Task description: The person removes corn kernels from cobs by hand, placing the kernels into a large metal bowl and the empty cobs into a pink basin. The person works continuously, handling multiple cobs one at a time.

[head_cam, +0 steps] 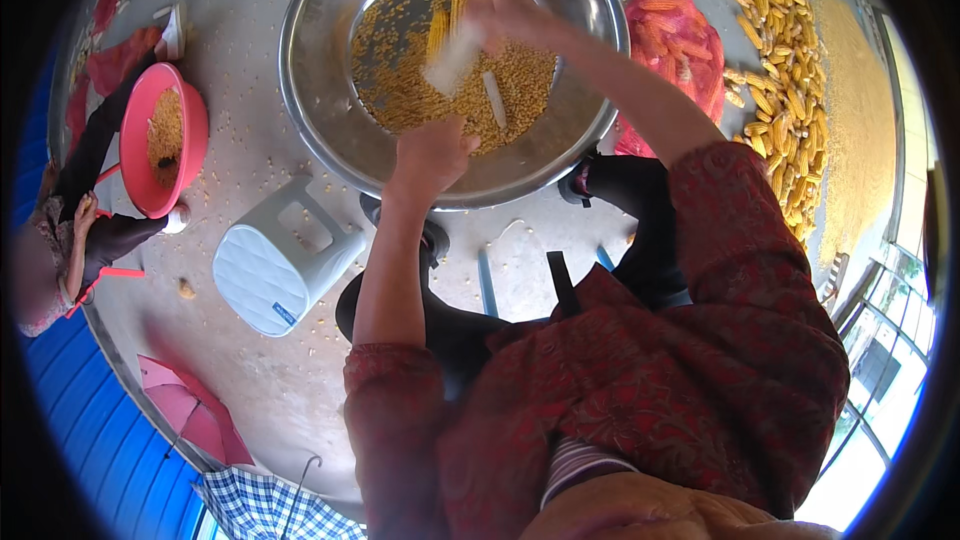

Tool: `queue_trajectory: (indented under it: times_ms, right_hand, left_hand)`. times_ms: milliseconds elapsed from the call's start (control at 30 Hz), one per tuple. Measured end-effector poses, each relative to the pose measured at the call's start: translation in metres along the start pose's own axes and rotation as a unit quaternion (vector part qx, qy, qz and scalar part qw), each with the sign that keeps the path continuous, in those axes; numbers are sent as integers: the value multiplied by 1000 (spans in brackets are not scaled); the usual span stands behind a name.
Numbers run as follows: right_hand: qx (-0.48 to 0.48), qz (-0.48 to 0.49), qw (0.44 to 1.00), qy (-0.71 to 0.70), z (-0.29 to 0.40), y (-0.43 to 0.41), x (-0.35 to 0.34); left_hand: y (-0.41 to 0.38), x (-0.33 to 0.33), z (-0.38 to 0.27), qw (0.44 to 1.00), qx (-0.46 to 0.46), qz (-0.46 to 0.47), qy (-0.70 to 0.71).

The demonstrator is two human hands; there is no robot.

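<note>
Before me stands a wide metal basin (322, 112) with loose corn kernels (517, 79) across its bottom. My right hand (506, 19), blurred by motion, is over the far part of the basin, gripping a pale corn cob (454, 64) that is also blurred. My left hand (435, 157) is curled above the basin's near side; its palm is hidden, so I cannot tell whether it holds anything. Yellow ears of corn (438, 31) lie beside the blurred cob. A stripped white cob (495, 100) rests on the kernels.
Right of the basin are a red mesh sack of corn (671, 45) and a long pile of ears (787, 112). A pale blue stool (262, 277) stands at left. Beyond it, a seated person (67, 240) is beside a pink basin (131, 157). Umbrellas (199, 416) lie lower left.
</note>
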State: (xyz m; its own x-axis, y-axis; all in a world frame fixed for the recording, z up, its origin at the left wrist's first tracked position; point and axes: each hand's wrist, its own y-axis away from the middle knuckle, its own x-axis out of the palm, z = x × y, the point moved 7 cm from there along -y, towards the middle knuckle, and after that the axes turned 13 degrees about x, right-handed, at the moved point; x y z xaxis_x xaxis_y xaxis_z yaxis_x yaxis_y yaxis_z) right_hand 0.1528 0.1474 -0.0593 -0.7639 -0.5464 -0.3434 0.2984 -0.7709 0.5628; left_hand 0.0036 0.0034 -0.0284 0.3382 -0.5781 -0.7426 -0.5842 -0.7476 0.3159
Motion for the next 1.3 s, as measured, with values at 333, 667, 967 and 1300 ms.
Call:
queue_trajectory:
  times_ms: [333, 667, 967, 1300]
  right_hand:
    - [99, -103, 985, -96, -70, -133, 8]
    - [-3, -111, 927, 358, -144, -171, 115]
    - [-68, -60, 791, 605, -133, -220, 146]
    - [-129, 32, 746, 653, -151, -135, 185]
  left_hand:
    - [6, -20, -13, 999, 24, -35, 31]
    - [3, -18, -12, 997, 53, -42, 46]
    - [12, -12, 2, 987, 66, -136, 48]
    - [13, -1, -2, 997, -1, -71, 39]
